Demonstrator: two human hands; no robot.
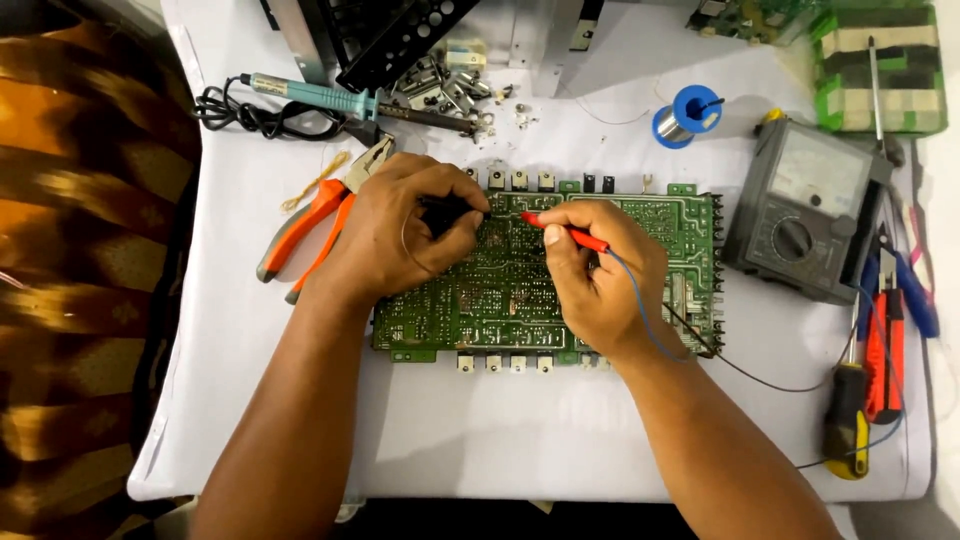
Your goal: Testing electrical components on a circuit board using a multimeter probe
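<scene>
A green circuit board (690, 225) lies solder side up on the white table (500, 430). My left hand (395, 235) rests on the board's upper left part and grips a black test probe (455, 212) whose tip touches the board. My right hand (600, 275) holds a red test probe (570, 234) like a pen, its tip on the board close to the black one. A thin blue lead (640, 310) runs from the red probe down past my wrist.
A grey analog multimeter (805, 205) sits right of the board. Orange pliers (310, 225) lie at the left, a teal soldering iron (320, 98) behind. Solder spool (688, 115), screwdrivers and cutters (880, 340) at right; loose metal parts (450, 85) at the back.
</scene>
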